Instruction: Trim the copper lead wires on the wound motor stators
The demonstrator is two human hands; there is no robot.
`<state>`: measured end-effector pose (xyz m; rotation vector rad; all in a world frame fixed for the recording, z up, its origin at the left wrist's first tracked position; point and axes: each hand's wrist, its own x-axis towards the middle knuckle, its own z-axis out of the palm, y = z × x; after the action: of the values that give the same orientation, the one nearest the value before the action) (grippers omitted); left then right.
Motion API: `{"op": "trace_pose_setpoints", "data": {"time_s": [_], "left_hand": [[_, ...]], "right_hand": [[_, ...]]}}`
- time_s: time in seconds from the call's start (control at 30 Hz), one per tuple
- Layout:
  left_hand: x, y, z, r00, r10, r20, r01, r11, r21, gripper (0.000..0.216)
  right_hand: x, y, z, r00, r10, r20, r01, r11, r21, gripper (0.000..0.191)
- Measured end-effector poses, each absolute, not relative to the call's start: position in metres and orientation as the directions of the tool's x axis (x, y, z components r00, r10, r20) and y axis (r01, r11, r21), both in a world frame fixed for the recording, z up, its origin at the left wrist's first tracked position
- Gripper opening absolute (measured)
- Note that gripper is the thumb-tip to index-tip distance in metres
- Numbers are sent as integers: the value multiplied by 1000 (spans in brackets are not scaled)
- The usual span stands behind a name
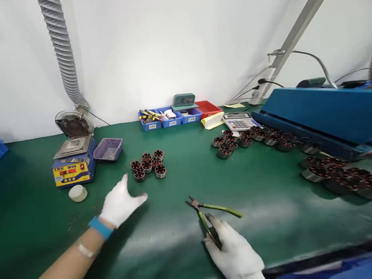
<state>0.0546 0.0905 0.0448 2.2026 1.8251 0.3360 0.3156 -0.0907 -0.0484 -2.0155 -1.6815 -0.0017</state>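
Note:
My left hand (121,203), in a white glove with a blue band at the wrist, reaches over the green mat with thumb and fingers spread and nothing in it. Just beyond its fingertips stands a small cluster of round metal motor parts with copper windings (147,166). My right hand (233,246), also gloved and with dark fingertips, is closed round one handle of green-handled pliers (197,205). Their jaws are parted and point away from me, and the other handle sticks out to the right.
At left are a blue soldering pot (72,172), a round pale block (78,193) and a purple tray (114,143). Small blue bins (170,122), a clock (184,100) and a calculator (238,123) line the back. More motor parts (345,177) stand rightward beside a blue machine (331,114).

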Motion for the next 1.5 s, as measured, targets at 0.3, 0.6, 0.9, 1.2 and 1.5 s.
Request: {"op": "trace_pose_setpoints", "data": {"time_s": [0.3,0.6,0.9,1.2,1.5], "left_hand": [[91,128,24,243,966,90,844,-257,471,72],[36,15,4,537,843,-20,679,-419,603,102],[34,11,-4,592,806,-13,687,-496,531,90],[27,10,-10,648,762,21,596,-524,608,97],[33,14,-6,597,802,-4,687,-509,519,89]], "right_hand": [[310,-90,-42,306,889,340,909,-167,-381,42],[207,-57,8,58,994,92,753,17,-657,83],[198,-37,10,93,985,-144,-155,-128,-979,35],[224,-43,-1,-82,993,89,458,117,-881,85],[224,-53,26,-470,882,-35,723,361,-589,20]]}}
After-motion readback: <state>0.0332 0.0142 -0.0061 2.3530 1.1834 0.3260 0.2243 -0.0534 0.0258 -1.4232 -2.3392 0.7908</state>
